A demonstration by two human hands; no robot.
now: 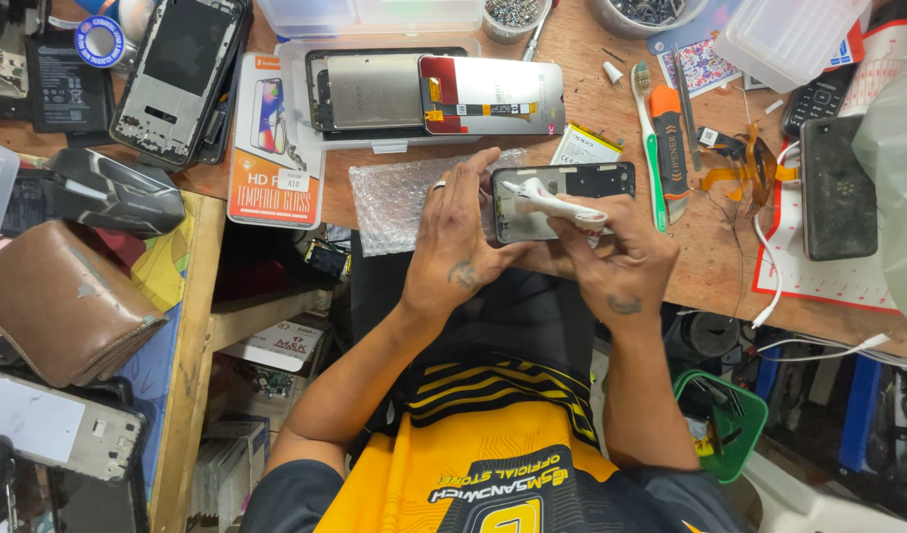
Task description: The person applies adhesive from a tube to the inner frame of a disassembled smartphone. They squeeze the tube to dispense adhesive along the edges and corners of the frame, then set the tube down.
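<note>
Already stripped, the phone frame (562, 200) lies in the person's grip just above the near edge of the wooden counter (621, 109), its back open and its inside bare: no screen or board can be seen in it. The left hand (460, 242) holds the frame's left end, fingers curled narrow around it, a ring showing on one of them. The right hand (611, 259) is closed on a white toothbrush (557, 200), pinching its handle, with the head laid across the frame's inner face near the left end. By the look of it the taking-apart is done and the cleaning of the shell is under way; how much of the surface is already brushed cannot be told.

What seems left lies around it. A replacement screen panel (490, 95) with its orange flex rests on another opened phone (369, 91) farther back on the counter, a battery (585, 146) sits just beyond the frame, and a sheet of bubble wrap (394, 202) lies touching the left hand. A green toothbrush (649, 128) and an orange-handled screwdriver (669, 138) lie side by side to the right, unused.
</note>
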